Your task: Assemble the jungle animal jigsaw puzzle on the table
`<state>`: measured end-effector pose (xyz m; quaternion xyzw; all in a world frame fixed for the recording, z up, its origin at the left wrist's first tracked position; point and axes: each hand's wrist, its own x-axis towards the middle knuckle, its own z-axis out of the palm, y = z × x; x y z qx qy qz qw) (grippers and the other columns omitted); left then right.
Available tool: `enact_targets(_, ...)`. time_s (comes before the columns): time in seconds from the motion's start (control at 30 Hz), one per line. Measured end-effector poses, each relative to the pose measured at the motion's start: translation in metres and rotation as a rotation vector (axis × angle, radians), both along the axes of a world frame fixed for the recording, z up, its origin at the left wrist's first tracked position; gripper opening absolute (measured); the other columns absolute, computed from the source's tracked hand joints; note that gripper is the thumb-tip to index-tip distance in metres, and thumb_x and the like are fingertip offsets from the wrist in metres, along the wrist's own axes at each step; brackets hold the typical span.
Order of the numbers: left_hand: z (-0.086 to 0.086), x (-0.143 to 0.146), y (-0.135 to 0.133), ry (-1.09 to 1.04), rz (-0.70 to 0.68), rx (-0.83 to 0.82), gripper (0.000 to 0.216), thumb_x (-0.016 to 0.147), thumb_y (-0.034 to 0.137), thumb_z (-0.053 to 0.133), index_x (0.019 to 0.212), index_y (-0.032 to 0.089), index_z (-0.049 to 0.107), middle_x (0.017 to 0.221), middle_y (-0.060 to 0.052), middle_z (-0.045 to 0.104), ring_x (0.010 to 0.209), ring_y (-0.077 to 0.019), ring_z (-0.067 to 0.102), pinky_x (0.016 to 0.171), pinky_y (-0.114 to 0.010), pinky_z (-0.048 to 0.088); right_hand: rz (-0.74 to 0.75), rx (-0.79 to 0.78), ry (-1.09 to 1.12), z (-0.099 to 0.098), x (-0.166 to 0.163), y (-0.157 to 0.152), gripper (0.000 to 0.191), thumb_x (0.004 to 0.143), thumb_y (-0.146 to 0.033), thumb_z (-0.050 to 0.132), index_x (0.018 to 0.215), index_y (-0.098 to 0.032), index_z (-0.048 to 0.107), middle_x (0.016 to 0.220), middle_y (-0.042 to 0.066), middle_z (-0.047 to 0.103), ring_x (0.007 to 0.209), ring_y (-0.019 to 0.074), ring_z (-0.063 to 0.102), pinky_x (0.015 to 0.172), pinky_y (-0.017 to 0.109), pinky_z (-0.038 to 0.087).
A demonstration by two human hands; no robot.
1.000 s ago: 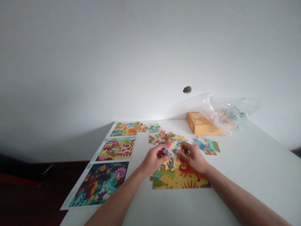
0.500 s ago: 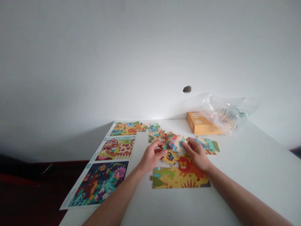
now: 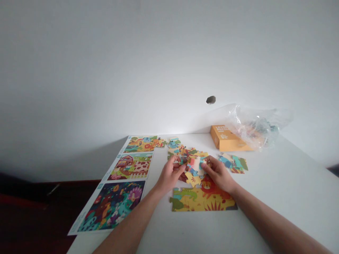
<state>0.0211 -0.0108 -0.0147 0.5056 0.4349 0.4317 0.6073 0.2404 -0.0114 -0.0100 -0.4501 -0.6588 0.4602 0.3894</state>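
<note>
My right hand (image 3: 219, 173) is closed, thumb and fingers pinching a jigsaw puzzle piece (image 3: 196, 164) coloured white, pink and blue. Facing it, my left hand (image 3: 171, 173) is closed too, with small puzzle pieces at its fingertips that partly hide one another. A yellow puzzle piece (image 3: 192, 179) with a plant print shows just below the fingers; whether it is held or lying cannot be made out. Under the hands lies a joined puzzle section (image 3: 196, 199) with a crocodile and a red lion, partly covered by my right hand. Loose puzzle pieces (image 3: 189, 152) lie behind the fingers.
A printed picture sheet (image 3: 147, 187) lies along the table's left side. More puzzle pieces (image 3: 238, 164) are right of my right hand. At the back right stands an orange box (image 3: 230, 144), with a clear plastic bag (image 3: 261, 128) over it. A white wall rises behind the table.
The pale piece in my right hand has shifted slightly left, closer to my left hand. The animal-print piece near my left fingertips no longer shows; a plant-print yellow piece is visible there.
</note>
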Motion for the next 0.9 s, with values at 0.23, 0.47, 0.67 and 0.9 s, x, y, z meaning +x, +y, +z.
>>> enact_targets(0.23, 0.004, -0.001, 0.003, -0.034, 0.204, -0.007, 0.05, 0.075, 0.05, 0.071, 0.099, 0.023, 0.037, 0.073, 0.002, 0.065, 0.053, -0.0182, 0.068, 0.046, -0.029, 0.058, -0.042, -0.003, 0.051, -0.003, 0.001, 0.001, 0.037, 0.09, -0.054, 0.056, 0.081, -0.019, 0.047, 0.062, -0.007, 0.036, 0.055, 0.009, 0.032, 0.05, 0.023, 0.026)
enact_targets(0.47, 0.003, 0.001, -0.005, -0.011, -0.091, -0.011, 0.042, 0.079, 0.051, 0.068, 0.099, 0.019, 0.049, 0.067, 0.004, 0.055, 0.058, -0.0155, 0.065, 0.056, -0.03, 0.059, 0.004, -0.122, 0.204, 0.003, -0.002, -0.001, 0.037, 0.089, -0.054, 0.058, 0.097, -0.019, 0.051, 0.075, -0.002, 0.054, 0.062, 0.0116, 0.048, 0.055, 0.023, 0.039)
enact_targets(0.67, 0.008, 0.003, -0.011, 0.003, -0.266, 0.026, 0.047, 0.076, 0.037, 0.074, 0.115, 0.017, 0.056, 0.084, -0.003, 0.066, 0.076, -0.0193, 0.067, 0.07, -0.031, 0.056, -0.003, -0.072, 0.269, 0.0, -0.005, -0.001, 0.032, 0.087, -0.048, 0.064, 0.092, -0.019, 0.051, 0.064, -0.007, 0.042, 0.056, 0.0081, 0.037, 0.05, 0.021, 0.029)
enact_targets(0.9, 0.002, 0.0, -0.012, 0.092, -0.237, 0.097, 0.037, 0.077, 0.035, 0.072, 0.108, 0.016, 0.061, 0.072, -0.002, 0.063, 0.068, -0.0179, 0.062, 0.062, -0.027, 0.053, -0.035, -0.08, 0.324, 0.0, -0.003, 0.001, 0.033, 0.087, -0.049, 0.063, 0.095, -0.021, 0.049, 0.066, -0.007, 0.045, 0.055, 0.0079, 0.036, 0.049, 0.021, 0.027)
